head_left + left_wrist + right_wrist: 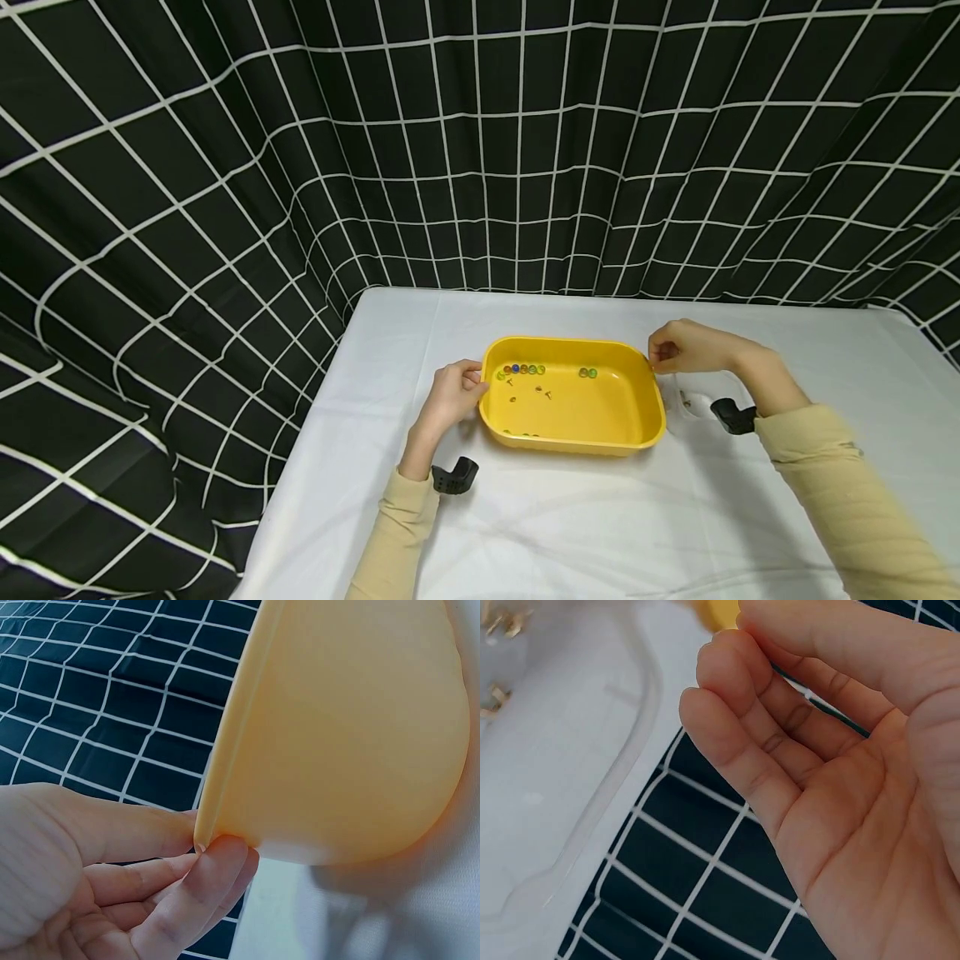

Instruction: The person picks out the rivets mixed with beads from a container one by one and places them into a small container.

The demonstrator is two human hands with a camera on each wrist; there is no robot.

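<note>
A yellow plastic tub [577, 417] stands on the white table. My left hand [453, 393] pinches its left rim; in the left wrist view the thumb lies on one side of the rim and fingertips on the other. At the right rim, my right hand [693, 346] has its fingers curled with the tips at the edge; the contact is partly hidden. Inside the tub, several glass marbles [515, 368] line the far left, and two more marbles [592, 373] sit at the far wall. Small gold-coloured pieces [548, 395] lie scattered on its floor.
Beneath my right wrist lies a clear, shallow container [630, 761] with a few small gold-coloured pieces [511, 624] in it. The white-covered table [570, 525] ends at a black curtain [540, 167] with a white grid, behind and to the left.
</note>
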